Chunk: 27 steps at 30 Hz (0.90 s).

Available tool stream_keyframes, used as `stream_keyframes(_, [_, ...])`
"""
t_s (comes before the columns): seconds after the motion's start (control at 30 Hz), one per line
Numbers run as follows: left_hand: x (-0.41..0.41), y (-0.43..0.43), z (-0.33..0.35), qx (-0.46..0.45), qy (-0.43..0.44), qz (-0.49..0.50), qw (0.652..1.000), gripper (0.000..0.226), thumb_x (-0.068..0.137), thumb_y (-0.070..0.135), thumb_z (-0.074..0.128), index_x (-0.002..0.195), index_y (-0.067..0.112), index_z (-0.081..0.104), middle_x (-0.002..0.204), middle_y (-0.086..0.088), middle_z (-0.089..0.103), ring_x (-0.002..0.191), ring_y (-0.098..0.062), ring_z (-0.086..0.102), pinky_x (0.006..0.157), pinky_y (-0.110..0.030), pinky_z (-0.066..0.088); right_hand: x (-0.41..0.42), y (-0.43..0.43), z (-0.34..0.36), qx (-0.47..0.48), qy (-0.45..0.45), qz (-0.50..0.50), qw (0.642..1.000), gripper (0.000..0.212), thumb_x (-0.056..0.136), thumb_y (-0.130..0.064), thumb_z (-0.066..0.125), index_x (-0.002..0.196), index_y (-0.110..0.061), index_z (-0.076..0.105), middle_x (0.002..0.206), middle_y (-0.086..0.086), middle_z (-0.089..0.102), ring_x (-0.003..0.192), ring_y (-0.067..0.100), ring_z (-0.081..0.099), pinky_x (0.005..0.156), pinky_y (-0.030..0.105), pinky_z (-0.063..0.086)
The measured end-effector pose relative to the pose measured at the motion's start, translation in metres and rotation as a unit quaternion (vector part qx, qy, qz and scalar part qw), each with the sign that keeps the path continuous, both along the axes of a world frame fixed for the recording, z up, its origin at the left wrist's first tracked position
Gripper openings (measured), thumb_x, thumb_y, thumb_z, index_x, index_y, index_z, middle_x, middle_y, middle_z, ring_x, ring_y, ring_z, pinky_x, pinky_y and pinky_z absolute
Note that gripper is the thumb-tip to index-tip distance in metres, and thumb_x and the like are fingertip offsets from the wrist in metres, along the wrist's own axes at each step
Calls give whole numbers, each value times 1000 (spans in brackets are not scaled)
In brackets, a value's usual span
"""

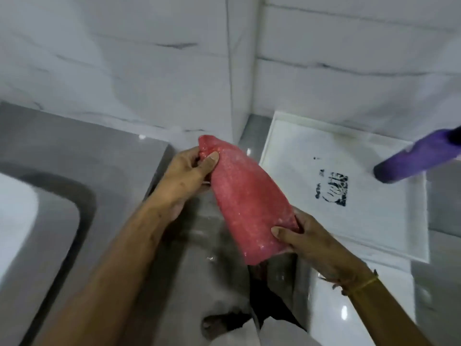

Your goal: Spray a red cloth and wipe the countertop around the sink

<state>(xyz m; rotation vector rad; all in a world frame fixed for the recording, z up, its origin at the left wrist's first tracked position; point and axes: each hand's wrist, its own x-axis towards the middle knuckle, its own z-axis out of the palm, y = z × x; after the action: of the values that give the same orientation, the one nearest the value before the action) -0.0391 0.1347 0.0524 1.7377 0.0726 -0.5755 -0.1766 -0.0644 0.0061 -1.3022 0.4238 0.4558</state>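
A red cloth (245, 196), folded into a long strip, is stretched in the air between both hands. My left hand (185, 178) pinches its upper end with thumb and fingers. My right hand (309, 243) grips its lower end. The grey countertop (82, 151) lies to the left, and the white sink basin (15, 221) shows at the left edge. A purple bottle (414, 158), seemingly the spray bottle, stands tilted in view at the right, on a white tray. Its top is cut off by the frame edge.
A white tray (294, 176) with a dark printed mark sits on a low surface at the right, against the marble-tiled wall (149, 58). Below the hands I see the grey floor and a bare foot (217, 323).
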Motion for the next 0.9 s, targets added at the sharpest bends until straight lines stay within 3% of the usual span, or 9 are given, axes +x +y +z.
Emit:
stream_keyframes(0.2, [40,-119,1,3,-22,-76,997,12,94,20,57,86,20,66,82,0,70,61,-2,69,61,-21,61,-5,-73,18,-46,-53,-88,994,39,87,-5,64,120,-25,59,111,4,72,101,18,70,78,31,60])
stream_keyframes(0.33, [55,-176,-32,112,-44,-63,991,18,88,10,61,70,12,64,65,-3,62,44,-6,58,47,-22,51,15,-91,-1,-289,-28,-32,956,28,85,-16,69,112,-15,61,101,3,71,94,24,68,86,34,55])
stream_keyframes(0.4, [54,-186,-55,215,-65,-80,971,18,85,8,61,68,6,64,63,-8,61,55,-18,60,56,-26,48,26,-90,-14,-346,-24,17,938,28,86,-17,66,113,-11,60,101,4,68,97,25,64,77,20,44])
stream_keyframes(0.5, [58,-194,-73,289,-127,-91,945,16,81,10,58,88,-3,65,84,-20,69,81,-37,67,70,-40,55,35,-90,-29,-364,-5,10,932,32,88,-20,64,117,-8,57,111,11,68,104,27,61,80,22,42])
stream_keyframes(0.57, [63,-200,-75,310,-163,-107,930,21,82,11,57,96,-3,63,94,-25,70,87,-41,66,76,-44,55,36,-85,-32,-303,20,2,953,35,87,-20,65,118,-8,54,112,14,68,102,29,63,91,36,51])
stream_keyframes(0.6, [64,-201,-75,323,-174,-119,923,23,83,12,57,100,-2,63,97,-24,69,89,-41,65,77,-42,54,34,-81,-33,-257,30,-6,966,36,87,-18,66,119,-7,52,111,15,68,98,28,66,88,38,54])
stream_keyframes(0.7, [64,-202,-76,356,-200,-146,901,28,87,14,54,109,-2,59,103,-24,68,94,-40,64,78,-39,49,31,-69,-31,-228,45,-25,972,39,87,-19,65,121,-7,49,106,7,68,80,14,67,70,15,50])
stream_keyframes(0.8, [50,-197,-72,379,-232,-168,880,34,90,16,52,118,-4,51,111,-27,61,101,-43,60,82,-46,50,28,-58,-26,-370,60,7,927,48,89,-35,61,124,-7,45,120,12,62,107,28,59,89,32,48])
stream_keyframes(0.9, [38,-190,-63,405,-287,-196,846,44,91,21,49,130,0,43,122,-25,55,108,-42,56,88,-51,50,26,-51,-13,-522,80,25,849,62,89,-53,50,130,-8,38,128,14,47,119,30,45,94,39,47])
